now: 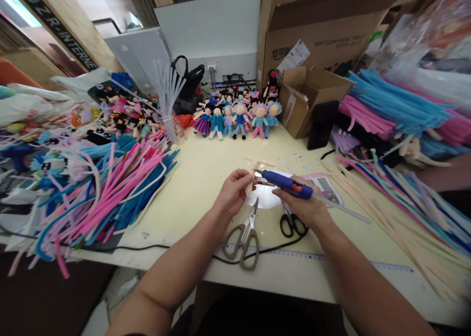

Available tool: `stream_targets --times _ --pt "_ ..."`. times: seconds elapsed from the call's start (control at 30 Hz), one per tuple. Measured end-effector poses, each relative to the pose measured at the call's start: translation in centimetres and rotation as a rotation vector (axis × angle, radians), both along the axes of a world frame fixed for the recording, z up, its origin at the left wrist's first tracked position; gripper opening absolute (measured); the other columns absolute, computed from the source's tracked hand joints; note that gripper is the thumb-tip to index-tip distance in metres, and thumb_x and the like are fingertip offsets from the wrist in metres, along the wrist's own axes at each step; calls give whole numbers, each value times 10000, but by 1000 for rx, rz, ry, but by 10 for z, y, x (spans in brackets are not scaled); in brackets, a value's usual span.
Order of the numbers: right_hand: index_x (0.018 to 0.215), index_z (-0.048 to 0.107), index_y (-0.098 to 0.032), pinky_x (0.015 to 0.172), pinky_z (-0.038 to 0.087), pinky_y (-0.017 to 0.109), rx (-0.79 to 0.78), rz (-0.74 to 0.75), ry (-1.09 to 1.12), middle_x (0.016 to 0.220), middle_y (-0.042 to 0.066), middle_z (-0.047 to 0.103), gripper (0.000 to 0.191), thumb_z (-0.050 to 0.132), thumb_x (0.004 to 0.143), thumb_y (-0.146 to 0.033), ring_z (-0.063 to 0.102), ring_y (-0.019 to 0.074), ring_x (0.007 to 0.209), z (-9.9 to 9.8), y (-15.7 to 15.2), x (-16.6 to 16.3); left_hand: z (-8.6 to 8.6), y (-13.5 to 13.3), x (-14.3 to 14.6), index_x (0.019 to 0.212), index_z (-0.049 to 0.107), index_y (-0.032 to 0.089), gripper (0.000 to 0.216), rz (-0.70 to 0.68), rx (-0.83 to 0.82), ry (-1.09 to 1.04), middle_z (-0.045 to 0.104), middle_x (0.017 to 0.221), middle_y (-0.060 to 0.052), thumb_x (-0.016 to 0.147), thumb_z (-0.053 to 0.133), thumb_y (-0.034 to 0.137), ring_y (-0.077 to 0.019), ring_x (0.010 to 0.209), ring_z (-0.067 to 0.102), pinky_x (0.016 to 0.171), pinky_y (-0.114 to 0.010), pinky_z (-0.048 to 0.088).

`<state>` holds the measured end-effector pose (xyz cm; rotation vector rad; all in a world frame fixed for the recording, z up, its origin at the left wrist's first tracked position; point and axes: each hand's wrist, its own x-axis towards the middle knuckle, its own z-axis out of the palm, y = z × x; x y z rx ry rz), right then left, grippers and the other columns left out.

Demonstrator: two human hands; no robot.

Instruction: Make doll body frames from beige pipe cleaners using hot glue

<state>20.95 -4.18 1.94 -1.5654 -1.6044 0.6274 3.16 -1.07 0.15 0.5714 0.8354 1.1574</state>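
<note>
Both forearms reach in over the table (198, 179), hands close together above its middle. The left hand (232, 193), palm turned inward, pinches a beige piece (250, 179) upright. The right hand (305, 209) clasps a glue gun (289, 184), nozzle pointing left at the piece. Scissors (243, 235) lie just below the hands.

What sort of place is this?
Likely a small handicraft workshop: heaps of coloured pipe cleaners, a row of finished dolls, a blue glue gun in the right hand, a beige piece in the left hand.
</note>
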Motion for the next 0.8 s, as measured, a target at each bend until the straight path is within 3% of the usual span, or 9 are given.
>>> stream_targets --times 0.4,0.8 --pt "753 650 -230 525 394 306 -43 11 46 621 14 591 235 680 662 -444 575 205 646 0 0 0 -2 2 -1 723 558 154 264 -9 2 -17 644 616 -6 597 777 232 -80 546 589 555 -187 469" --pt "710 629 -193 531 370 269 -66 2 10 620 11 578 291 678 646 -473 547 175 625 1 0 0 -1 1 -1 718 551 147 283 4 -10 -18 635 606 8 572 785 209 -81 569 602 561 -180 485"
